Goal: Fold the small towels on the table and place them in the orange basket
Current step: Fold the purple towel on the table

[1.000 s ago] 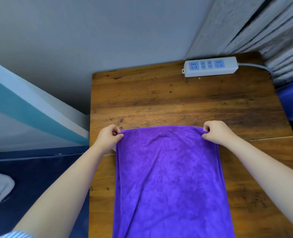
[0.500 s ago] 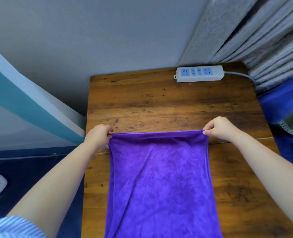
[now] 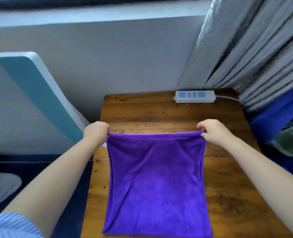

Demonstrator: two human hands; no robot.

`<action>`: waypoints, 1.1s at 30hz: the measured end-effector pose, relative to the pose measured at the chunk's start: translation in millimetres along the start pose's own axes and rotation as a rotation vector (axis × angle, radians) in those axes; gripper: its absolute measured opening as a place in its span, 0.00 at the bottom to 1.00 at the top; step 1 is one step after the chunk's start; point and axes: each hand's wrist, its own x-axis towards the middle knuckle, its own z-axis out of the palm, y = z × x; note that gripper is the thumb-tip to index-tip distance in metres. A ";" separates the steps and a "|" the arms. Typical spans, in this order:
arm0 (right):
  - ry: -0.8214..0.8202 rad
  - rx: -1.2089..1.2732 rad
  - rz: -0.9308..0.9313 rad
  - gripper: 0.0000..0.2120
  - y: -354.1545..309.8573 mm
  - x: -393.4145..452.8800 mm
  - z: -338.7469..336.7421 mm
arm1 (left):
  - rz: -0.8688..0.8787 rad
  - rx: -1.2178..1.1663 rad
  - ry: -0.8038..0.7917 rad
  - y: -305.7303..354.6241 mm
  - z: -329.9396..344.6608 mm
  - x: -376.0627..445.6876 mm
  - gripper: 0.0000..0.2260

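Purple towel [image 3: 157,182] hangs stretched over wooden table [image 3: 228,194], lower edge on tabletop. Left hand [image 3: 96,133] pinches top left corner, fingers curled. Right hand [image 3: 212,132] pinches top right corner (same way). Power strip [image 3: 194,96] at far edge, well apart.

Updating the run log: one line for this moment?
left hand: pinches towel corner | right hand: pinches other corner | basket: unseen

Soft, even daylight; wide-angle view.
We see mild sheen on the wooden table [image 3: 228,194], blur along the top edge, and bowed lines toward the borders.
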 end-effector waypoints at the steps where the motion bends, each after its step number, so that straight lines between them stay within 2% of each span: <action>1: 0.031 -0.038 -0.008 0.14 -4.4 -0.7 -5.1 | -0.006 -0.021 0.032 -1.7 -7.8 -1.9 0.09; 3: 0.124 -0.098 -0.012 0.12 -16.0 -6.0 -17.5 | -0.028 -0.119 0.126 -4.6 -25.5 -10.1 0.09; 4: 0.198 -0.098 -0.018 0.12 -21.6 -10.3 -24.4 | -0.056 -0.240 0.212 -6.4 -35.4 -15.2 0.09; 7: 0.490 0.003 -0.010 0.13 -32.8 -23.4 -48.4 | -0.204 -0.849 0.530 -12.2 -67.1 -30.0 0.09; 9: 0.761 0.121 -0.028 0.15 -36.1 -38.2 -64.0 | -0.219 -1.140 0.733 -19.6 -86.4 -46.1 0.08; 11: 0.922 0.165 -0.051 0.17 -41.4 -58.2 -74.8 | -0.137 -1.076 0.778 -28.0 -96.5 -62.8 0.08; 12: 0.875 0.111 -0.072 0.19 -47.6 -67.7 -79.3 | -0.089 -0.937 0.720 -35.5 -99.1 -71.4 0.08; 14: 0.508 -0.181 -0.005 0.15 -64.5 -85.8 -81.0 | -0.049 -0.587 0.495 -47.9 -95.7 -83.8 0.09; 15: 0.360 -0.248 0.021 0.13 -68.5 -94.5 -79.4 | -0.057 -0.477 0.420 -55.2 -94.9 -92.7 0.10; 16: 0.324 -0.232 0.034 0.12 -71.3 -102.8 -80.1 | -0.073 -0.439 0.409 -60.6 -96.6 -99.5 0.10; 17: 0.392 -0.161 0.020 0.13 -73.2 -109.2 -81.6 | -0.082 -0.455 0.459 -65.3 -99.2 -104.6 0.10; 20: 0.854 0.124 -0.020 0.18 -79.4 -128.8 -91.4 | -0.070 -0.608 0.741 -70.8 -108.8 -125.0 0.09; 21: 0.942 0.178 -0.008 0.18 -82.0 -134.2 -92.8 | -0.052 -0.655 0.819 -72.1 -110.0 -131.1 0.08; 22: 0.931 0.190 0.022 0.18 -84.6 -137.4 -94.6 | -0.022 -0.674 0.835 -72.8 -110.7 -134.0 0.08; 24: 0.691 0.075 0.081 0.16 -87.5 -144.5 -90.7 | 0.020 -0.561 0.679 -75.2 -106.6 -138.4 0.08; 25: 0.631 0.047 0.075 0.14 -87.1 -148.3 -88.5 | 0.009 -0.493 0.598 -77.7 -103.5 -140.3 0.08; 26: 0.631 0.048 0.073 0.13 -86.8 -153.7 -87.0 | -0.011 -0.473 0.578 -80.2 -101.1 -144.6 0.09; 29: 0.800 0.114 0.049 0.12 -87.0 -163.6 -90.7 | -0.043 -0.544 0.697 -81.7 -105.7 -152.3 0.09; 31: 0.747 0.063 0.093 0.12 -85.0 -163.8 -91.5 | -0.034 -0.502 0.693 -78.7 -110.2 -155.4 0.09; 33: 0.658 0.008 0.110 0.12 -82.6 -160.8 -87.8 | -0.018 -0.447 0.615 -77.5 -110.6 -155.4 0.08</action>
